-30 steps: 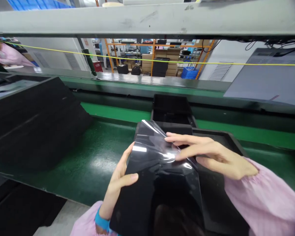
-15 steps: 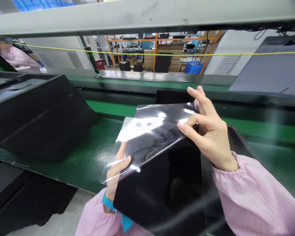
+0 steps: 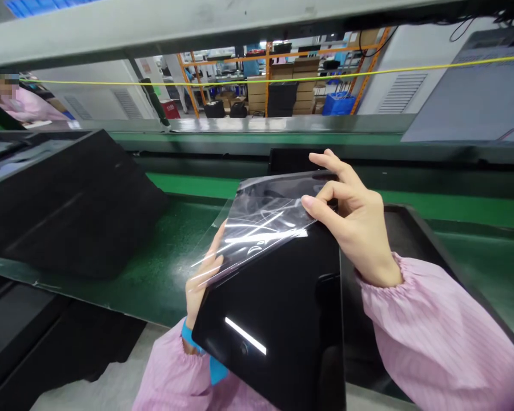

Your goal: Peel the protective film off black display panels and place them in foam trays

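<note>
A glossy black panel [image 3: 278, 319] is tilted up in front of me, its near end low in the picture. My left hand [image 3: 201, 282] grips its left edge, fingers wrapped under it. A clear plastic film [image 3: 257, 225] is partly lifted off the panel's far half and curls upward. My right hand [image 3: 353, 220] pinches the film's right corner between thumb and fingers, with the index finger stretched out above. Both wrists wear pink sleeves; a blue band shows at the left wrist.
A green conveyor belt [image 3: 163, 268] runs across. A big black slanted block [image 3: 68, 200] lies on its left part. A black tray [image 3: 415, 240] sits under my right arm. Another person in pink [image 3: 21, 105] works at far left. Shelves with boxes stand behind.
The right hand went from lying flat on the film to pinching its corner and peeling it up and back. The panel has tilted more and moved slightly left.
</note>
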Tool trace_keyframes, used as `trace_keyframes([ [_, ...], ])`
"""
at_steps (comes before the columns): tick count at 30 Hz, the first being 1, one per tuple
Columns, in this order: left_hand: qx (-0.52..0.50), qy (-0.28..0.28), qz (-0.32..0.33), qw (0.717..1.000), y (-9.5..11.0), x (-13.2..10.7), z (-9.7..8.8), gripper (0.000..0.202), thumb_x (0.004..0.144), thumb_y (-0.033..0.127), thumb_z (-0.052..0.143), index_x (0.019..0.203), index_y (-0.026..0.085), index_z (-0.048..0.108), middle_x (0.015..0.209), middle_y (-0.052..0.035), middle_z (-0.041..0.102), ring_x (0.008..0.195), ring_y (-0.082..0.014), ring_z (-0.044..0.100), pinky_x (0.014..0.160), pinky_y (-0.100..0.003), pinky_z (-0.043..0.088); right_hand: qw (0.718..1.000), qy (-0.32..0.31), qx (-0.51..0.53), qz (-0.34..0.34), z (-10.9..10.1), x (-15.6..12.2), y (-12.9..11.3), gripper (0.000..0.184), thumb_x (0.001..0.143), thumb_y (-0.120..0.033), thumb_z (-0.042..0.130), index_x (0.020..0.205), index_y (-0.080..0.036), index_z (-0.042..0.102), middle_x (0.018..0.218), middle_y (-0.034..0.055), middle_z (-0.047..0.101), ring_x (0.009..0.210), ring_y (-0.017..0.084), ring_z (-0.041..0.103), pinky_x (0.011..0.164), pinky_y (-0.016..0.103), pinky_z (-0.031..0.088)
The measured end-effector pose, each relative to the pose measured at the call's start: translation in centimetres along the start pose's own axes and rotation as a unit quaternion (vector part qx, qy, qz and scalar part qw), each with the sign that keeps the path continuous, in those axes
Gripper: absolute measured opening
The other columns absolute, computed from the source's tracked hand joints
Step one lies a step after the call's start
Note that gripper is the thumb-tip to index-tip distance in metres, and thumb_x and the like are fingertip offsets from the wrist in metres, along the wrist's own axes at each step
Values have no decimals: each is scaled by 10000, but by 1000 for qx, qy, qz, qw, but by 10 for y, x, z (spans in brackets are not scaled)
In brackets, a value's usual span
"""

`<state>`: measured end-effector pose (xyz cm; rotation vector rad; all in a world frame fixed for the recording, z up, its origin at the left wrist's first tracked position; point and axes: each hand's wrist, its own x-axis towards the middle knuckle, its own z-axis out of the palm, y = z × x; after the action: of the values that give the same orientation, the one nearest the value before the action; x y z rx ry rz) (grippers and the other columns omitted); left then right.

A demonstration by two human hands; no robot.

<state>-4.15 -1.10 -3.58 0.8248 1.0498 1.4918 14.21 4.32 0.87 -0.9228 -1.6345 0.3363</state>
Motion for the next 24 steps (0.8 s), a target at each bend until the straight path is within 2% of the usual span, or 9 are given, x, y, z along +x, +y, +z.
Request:
trace_keyframes([
  [4,143,11,83,986,-2,1,0,294,868,203,521,1120,277,652,1276,127,581,1302,-174,400,1101,-177,238,999,8,17,28,1,1,17,281,776,-116,636,543,-180,493,1231,17,526,1278,269,341,1074,487,288],
  [7,158,-13,94,983,-2,4,-2,266,854,177,535,1060,249,687,1267,112,591,1292,-198,416,1106,-211,255,998,20,31,54,4,2,29,278,756,-98,655,529,-178,517,1186,19,558,1254,287,374,1063,518,286],
  [10,129,-17,76,989,-3,7,-4,224,831,188,572,997,245,711,1229,113,618,1298,-221,408,1118,-252,260,996,27,37,78,6,1,35,274,740,-74,662,523,-179,532,1160,20,574,1242,284,391,1065,522,278],
  [13,124,-21,47,991,-3,11,-4,177,828,211,587,908,273,733,1158,144,653,1309,-212,393,1120,-237,257,995,33,34,89,6,1,36,280,724,-47,665,514,-178,534,1138,28,586,1225,277,413,1061,510,291],
  [16,133,-32,47,989,-4,14,-3,187,839,220,573,935,267,726,1141,144,661,1313,-211,385,1129,-236,236,994,40,32,98,5,1,37,286,716,-34,663,509,-182,532,1114,19,598,1218,271,422,1061,508,295],
  [21,127,-35,27,991,-8,17,-5,187,836,192,567,923,223,729,1174,91,654,1343,-250,314,1143,-314,215,993,48,28,102,5,-1,42,296,702,-40,673,493,-182,517,1082,4,611,1198,278,442,1054,533,292],
  [24,131,-37,30,990,-10,17,-6,203,800,189,616,972,221,719,1207,86,634,1356,-253,278,1147,-301,191,993,48,25,107,6,-1,44,290,702,-48,673,494,-176,517,1081,5,611,1193,283,447,1054,531,294],
])
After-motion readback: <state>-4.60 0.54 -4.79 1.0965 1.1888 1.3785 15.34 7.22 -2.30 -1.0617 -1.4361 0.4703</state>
